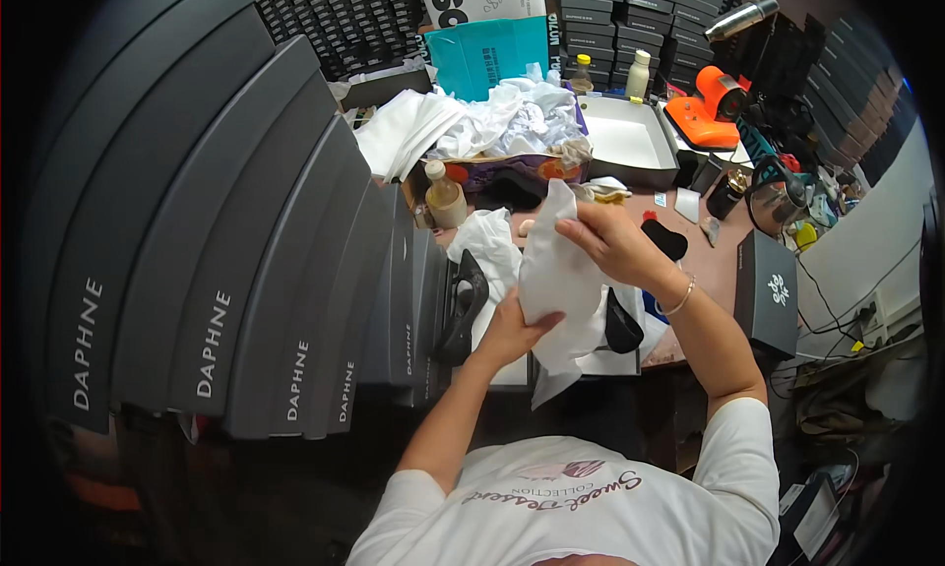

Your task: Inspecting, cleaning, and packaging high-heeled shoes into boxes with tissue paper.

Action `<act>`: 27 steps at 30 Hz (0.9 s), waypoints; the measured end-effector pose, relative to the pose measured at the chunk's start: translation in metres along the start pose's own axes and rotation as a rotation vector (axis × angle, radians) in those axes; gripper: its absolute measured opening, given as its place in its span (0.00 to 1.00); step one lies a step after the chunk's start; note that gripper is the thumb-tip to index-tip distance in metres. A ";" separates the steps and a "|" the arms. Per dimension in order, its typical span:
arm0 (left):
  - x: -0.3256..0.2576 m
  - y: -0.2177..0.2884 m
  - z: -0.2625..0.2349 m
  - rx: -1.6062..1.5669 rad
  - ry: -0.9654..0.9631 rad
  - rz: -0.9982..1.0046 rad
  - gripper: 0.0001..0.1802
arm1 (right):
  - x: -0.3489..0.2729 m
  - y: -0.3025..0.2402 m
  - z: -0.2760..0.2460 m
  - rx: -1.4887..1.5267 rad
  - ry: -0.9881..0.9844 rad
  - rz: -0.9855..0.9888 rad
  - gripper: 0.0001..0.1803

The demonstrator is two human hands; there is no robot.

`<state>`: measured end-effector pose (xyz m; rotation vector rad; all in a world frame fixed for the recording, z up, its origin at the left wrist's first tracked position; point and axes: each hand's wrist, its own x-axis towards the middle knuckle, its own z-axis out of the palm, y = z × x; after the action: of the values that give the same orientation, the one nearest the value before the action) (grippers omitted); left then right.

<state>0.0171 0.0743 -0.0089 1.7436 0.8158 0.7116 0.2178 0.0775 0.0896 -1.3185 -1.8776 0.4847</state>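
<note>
A sheet of white tissue paper point(557, 271) hangs upright between my hands, over the near edge of the table. My right hand point(622, 245) pinches its upper right edge between thumb and fingers. Lower down, my left hand point(519, 328) grips the sheet's left side, thumb across the front. Left of the sheet stands a black shoe point(463, 308), beside a crumpled white paper point(485, 243). Another black shoe point(622, 322) lies to the right on white paper. The sheet partly hides the open box beneath.
Tall stacks of dark shoe boxes point(266, 241) crowd my left side. Behind the work spot, a carton point(482, 172) overflows with crumpled white paper, next to an open white box point(630, 133). An orange device point(707, 113), a bottle point(445, 197) and a dark box point(766, 295) also stand around.
</note>
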 end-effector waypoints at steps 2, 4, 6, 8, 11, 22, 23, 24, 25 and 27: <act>-0.013 -0.033 0.018 -0.346 -0.061 -0.093 0.22 | 0.001 -0.001 -0.012 0.147 0.101 0.136 0.16; -0.029 -0.031 0.027 -0.820 -0.019 -0.268 0.19 | -0.002 0.018 -0.040 -0.020 0.284 0.201 0.14; -0.041 -0.033 0.027 -1.115 0.077 -0.366 0.19 | -0.027 0.031 -0.051 -0.079 0.452 0.165 0.12; -0.055 -0.059 0.018 -1.274 0.064 -0.431 0.20 | -0.064 0.015 -0.043 0.067 0.442 0.094 0.27; -0.065 -0.074 0.020 -1.316 0.206 -0.528 0.21 | -0.115 -0.043 0.023 -0.045 -0.187 -0.084 0.50; -0.092 -0.041 0.029 -0.652 0.345 -0.102 0.31 | -0.121 -0.005 0.126 0.355 -0.074 0.369 0.13; -0.088 -0.047 0.031 -0.837 0.479 -0.235 0.24 | -0.119 -0.014 0.129 0.399 -0.083 0.227 0.14; -0.085 -0.052 0.026 -0.907 0.505 -0.203 0.20 | -0.122 -0.013 0.129 0.532 -0.175 0.375 0.15; -0.081 -0.054 0.020 -0.979 0.519 -0.177 0.15 | -0.125 -0.009 0.127 0.661 -0.257 0.533 0.17; -0.086 -0.065 0.012 -0.905 0.431 -0.169 0.22 | -0.125 -0.003 0.132 0.911 0.015 0.620 0.18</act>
<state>-0.0365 0.0139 -0.0815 0.7105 0.7380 1.1366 0.1347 -0.0214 -0.0381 -1.1889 -0.9437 1.4306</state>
